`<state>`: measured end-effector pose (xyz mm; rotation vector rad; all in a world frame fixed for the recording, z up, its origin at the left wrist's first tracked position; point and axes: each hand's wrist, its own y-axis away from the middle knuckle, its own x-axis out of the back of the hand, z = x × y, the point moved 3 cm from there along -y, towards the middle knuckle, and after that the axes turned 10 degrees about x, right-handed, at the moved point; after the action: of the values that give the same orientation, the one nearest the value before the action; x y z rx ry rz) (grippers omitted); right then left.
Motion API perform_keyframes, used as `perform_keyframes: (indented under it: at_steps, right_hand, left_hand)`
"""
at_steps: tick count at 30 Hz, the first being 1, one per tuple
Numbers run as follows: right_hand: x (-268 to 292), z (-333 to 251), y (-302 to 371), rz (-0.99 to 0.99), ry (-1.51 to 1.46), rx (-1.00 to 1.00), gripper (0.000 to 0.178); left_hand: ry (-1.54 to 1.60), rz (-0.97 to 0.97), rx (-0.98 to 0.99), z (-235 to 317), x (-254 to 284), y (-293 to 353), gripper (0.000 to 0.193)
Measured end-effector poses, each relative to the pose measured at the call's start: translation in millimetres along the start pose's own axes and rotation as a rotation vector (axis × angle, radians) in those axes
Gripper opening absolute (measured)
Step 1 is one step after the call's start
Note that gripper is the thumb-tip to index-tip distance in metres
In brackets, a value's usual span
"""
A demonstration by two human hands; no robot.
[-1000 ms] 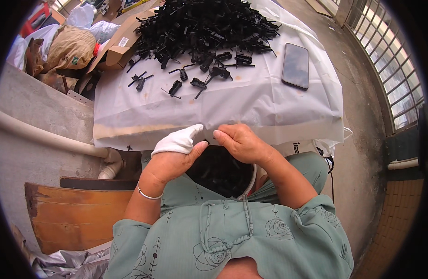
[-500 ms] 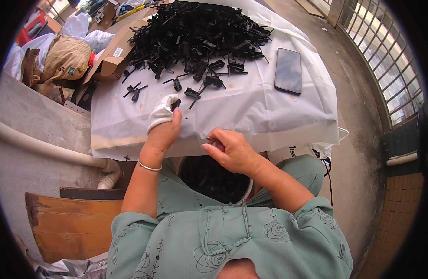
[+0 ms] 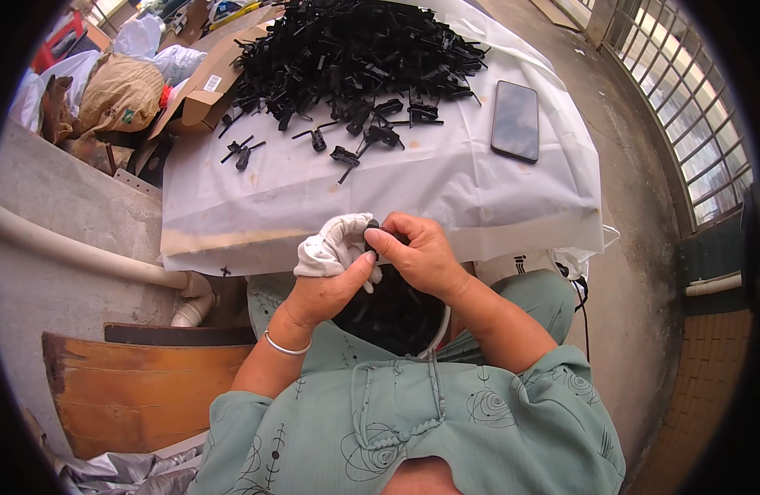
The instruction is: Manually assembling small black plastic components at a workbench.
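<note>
One white-sheeted table (image 3: 462,186) is worked at. Black parts (image 3: 355,70) are heaped toward its far edge. Bucket (image 3: 444,332) of black pieces (image 3: 388,322) is set below the near edge. At that edge, part-gloved left hand (image 3: 334,260) and bare right hand (image 3: 423,257) are pinched on one small black part (image 3: 371,224).

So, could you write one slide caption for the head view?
A partly gloved left hand and bare right hand hold a small black part before a pile of black parts.

Two hands (image 3: 427,256), one phone (image 3: 515,121)
</note>
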<state>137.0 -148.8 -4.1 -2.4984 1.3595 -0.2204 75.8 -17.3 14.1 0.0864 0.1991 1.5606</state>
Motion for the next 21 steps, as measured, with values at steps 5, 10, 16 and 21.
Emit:
perform_keyframes:
  at_steps: [5,10,16,21]
  right_hand:
    - [6,-2,-2,-0.115,0.079,0.074,0.028]
    - [2,0,1,-0.179,0.256,0.144,0.028]
    - [-11,30,9,-0.028,-0.041,0.005,0.027]
    - [-12,24,4,-0.111,-0.198,-0.036,0.026]
  left_hand:
    - [-0.026,0.097,0.017,2,-3,-1,0.031]
    - [-0.342,0.205,-0.136,-2,-7,-3,0.029]
    - [-0.725,0.337,-0.367,-5,-9,-2,0.026]
    - [-0.374,0.296,-0.304,-11,-7,-3,0.03]
